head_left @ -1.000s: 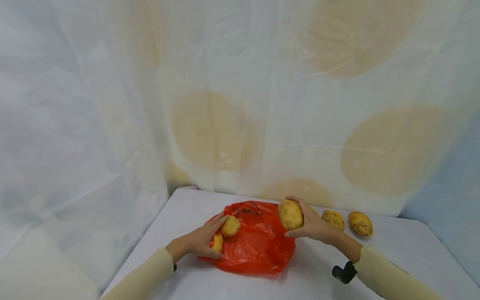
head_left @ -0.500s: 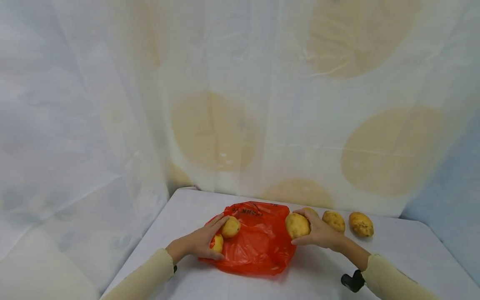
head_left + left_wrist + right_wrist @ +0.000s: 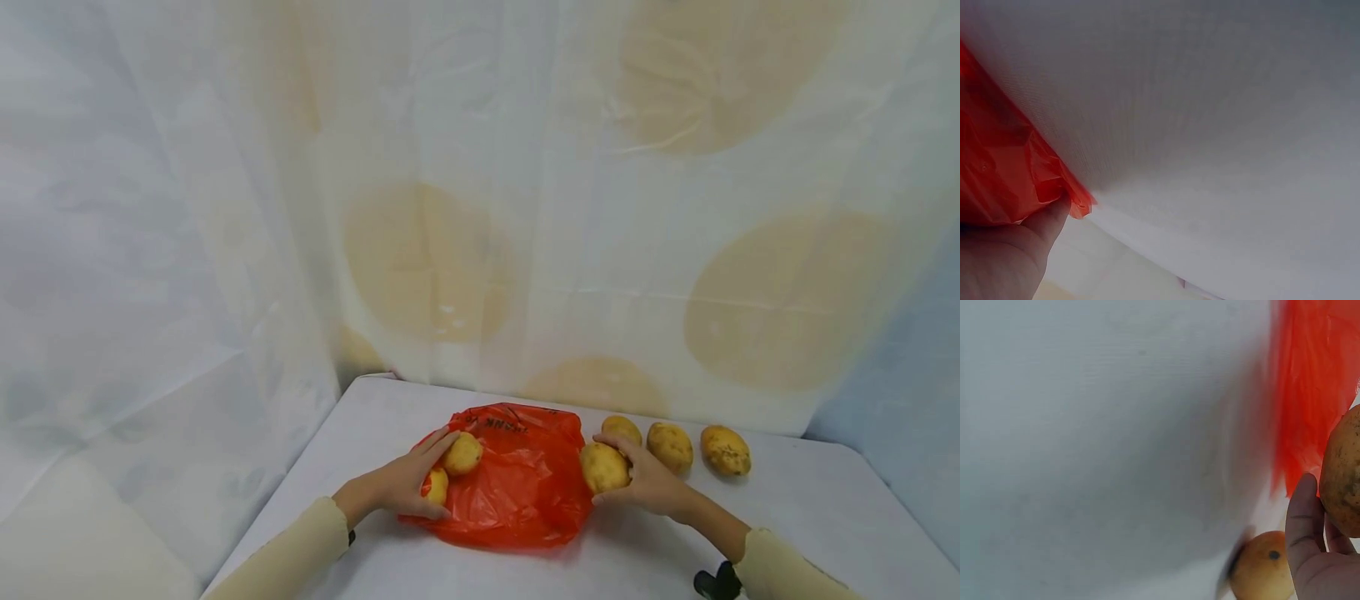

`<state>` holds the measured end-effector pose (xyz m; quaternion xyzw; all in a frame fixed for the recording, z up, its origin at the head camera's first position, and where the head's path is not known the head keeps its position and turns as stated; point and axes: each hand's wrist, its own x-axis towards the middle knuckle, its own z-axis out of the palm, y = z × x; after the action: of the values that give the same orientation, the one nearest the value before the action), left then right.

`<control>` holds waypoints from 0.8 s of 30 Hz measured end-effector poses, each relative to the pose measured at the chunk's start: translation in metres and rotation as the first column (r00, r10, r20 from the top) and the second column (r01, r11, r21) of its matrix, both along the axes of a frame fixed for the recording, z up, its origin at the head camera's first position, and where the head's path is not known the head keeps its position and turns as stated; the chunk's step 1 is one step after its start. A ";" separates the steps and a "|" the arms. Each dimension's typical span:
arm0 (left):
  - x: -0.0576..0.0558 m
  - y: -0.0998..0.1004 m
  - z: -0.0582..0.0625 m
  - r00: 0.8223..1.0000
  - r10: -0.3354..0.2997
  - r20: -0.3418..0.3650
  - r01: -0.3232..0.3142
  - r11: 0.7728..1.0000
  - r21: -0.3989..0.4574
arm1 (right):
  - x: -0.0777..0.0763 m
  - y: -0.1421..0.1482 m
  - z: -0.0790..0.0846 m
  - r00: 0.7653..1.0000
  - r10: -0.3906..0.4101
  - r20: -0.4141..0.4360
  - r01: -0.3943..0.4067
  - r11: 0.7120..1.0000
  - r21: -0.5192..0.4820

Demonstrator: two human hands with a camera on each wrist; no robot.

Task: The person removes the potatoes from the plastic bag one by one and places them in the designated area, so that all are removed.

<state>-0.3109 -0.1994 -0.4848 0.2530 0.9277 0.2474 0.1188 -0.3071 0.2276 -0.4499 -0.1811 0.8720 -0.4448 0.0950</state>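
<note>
A crumpled red plastic bag (image 3: 517, 492) with dark lettering lies mid-table. My left hand (image 3: 401, 483) grips its left side, the thumb (image 3: 1050, 219) against the film in the left wrist view. Two yellow potatoes sit within that hand's spread: one potato (image 3: 462, 453) by the fingers, another potato (image 3: 437, 486) nearer the thumb, partly covered by red film. At the bag's right edge, my right hand (image 3: 652, 487) grips a larger potato (image 3: 604, 468) between thumb and fingers. The right wrist view shows this potato (image 3: 1344, 478) beside the red bag.
Behind and right of the right hand, three more potatoes stand in a row: a potato (image 3: 621, 427), a middle potato (image 3: 670, 447) and a right-hand potato (image 3: 725, 451). They rest on the white-covered table (image 3: 810, 517). A spotted curtain (image 3: 600, 250) hangs behind.
My right hand has moved right and toward me with the potato, from over the bag to its right edge. This uncovers the potato behind it. The left hand has stayed in place.
</note>
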 end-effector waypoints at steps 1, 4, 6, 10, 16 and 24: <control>0.000 0.000 0.000 1.000 0.003 0.002 -0.003 1.000 -0.001 | 0.000 0.002 -0.002 1.000 0.002 0.002 -0.002 1.000 0.004; 0.000 0.000 0.001 1.000 0.010 0.011 -0.010 1.000 0.001 | -0.001 0.006 -0.007 1.000 0.001 0.003 -0.001 1.000 0.008; 0.000 0.000 0.002 1.000 0.014 0.015 -0.014 1.000 0.001 | -0.001 0.008 -0.010 1.000 -0.002 0.011 0.002 1.000 0.010; -0.001 0.001 0.000 1.000 0.017 0.010 -0.017 1.000 -0.003 | -0.001 0.011 -0.013 0.999 -0.016 0.043 0.015 1.000 0.008; -0.001 0.000 -0.002 1.000 0.017 0.003 -0.017 1.000 -0.001 | -0.002 0.014 -0.016 0.999 -0.034 0.038 0.033 0.999 0.026; -0.001 0.000 -0.002 1.000 0.004 -0.010 -0.004 1.000 -0.002 | -0.001 0.021 -0.027 0.997 -0.034 0.064 0.031 0.998 0.052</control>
<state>-0.3124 -0.1998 -0.4872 0.2524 0.9291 0.2453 0.1138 -0.3080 0.2482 -0.4765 -0.1499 0.8823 -0.4295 0.1206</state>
